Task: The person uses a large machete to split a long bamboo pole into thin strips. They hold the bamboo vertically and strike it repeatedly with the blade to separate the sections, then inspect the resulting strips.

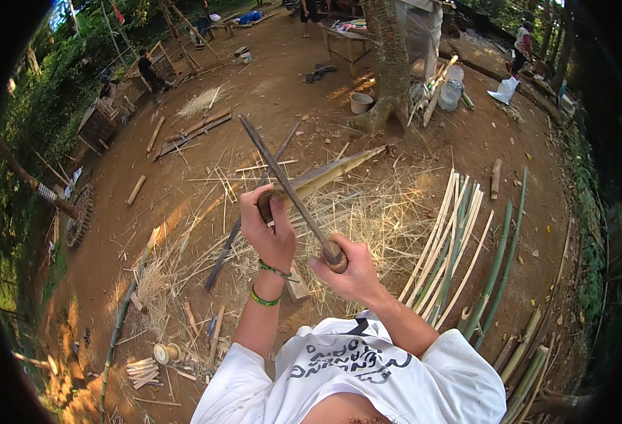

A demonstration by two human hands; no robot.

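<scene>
My left hand is closed round the wooden handle of a machete, whose broad blade points to the far right and tapers to a tip. In my right hand is the round wooden handle of a long, narrow metal tool; whether it is a file or a blade seen edge-on, I cannot tell. It slants to the far left and crosses over the machete near its handle. Whether the two touch there is unclear. Below them, pale bamboo shavings are spread on the ground.
Split bamboo strips and green bamboo poles lie to my right. A dark bar lies beyond my left wrist. At the left are a spool and small wood pieces. A tree, bucket and several people stand farther off.
</scene>
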